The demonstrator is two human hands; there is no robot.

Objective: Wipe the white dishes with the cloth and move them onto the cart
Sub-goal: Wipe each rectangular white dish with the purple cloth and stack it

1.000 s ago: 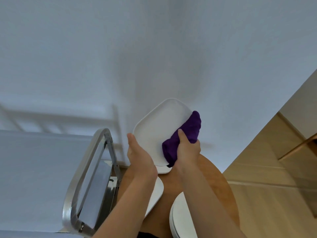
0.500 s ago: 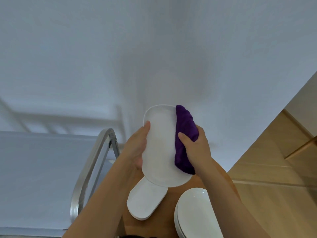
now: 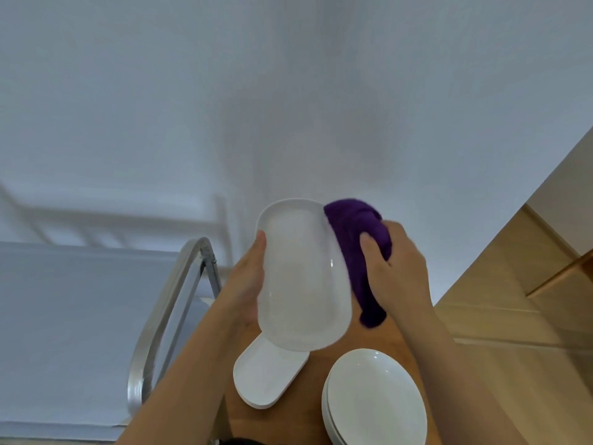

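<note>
Dishes first: head cam shows one white oblong platter held up in the air dead centre, tilted up on its long side so its face points back at the camera. Left hand grips its 9 o'clock edge, thumb hooked over the rim near the top and palm along the side; the rest of the fingers are behind the platter so can't see them. Right hand is at 3 o'clock of the platter, fingers curled round a bunched purple cloth that's pressed against the platter's right edge, with a tail of cloth hanging down below the hand. Directly under the platter, around 6 o'clock, a short stack of white oblong dishes sits on a round wooden table, partly hidden by the held platter. Just beside that at 5 o'clock there's a stack of round white plates, same table, not touching the oblong ones. Over at 8 o'clock is the cart, pale flat top with a curved metal handle right next to the left forearm. Wooden floor runs off at 3 to 4 o'clock, plain white wall fills the top half.
</note>
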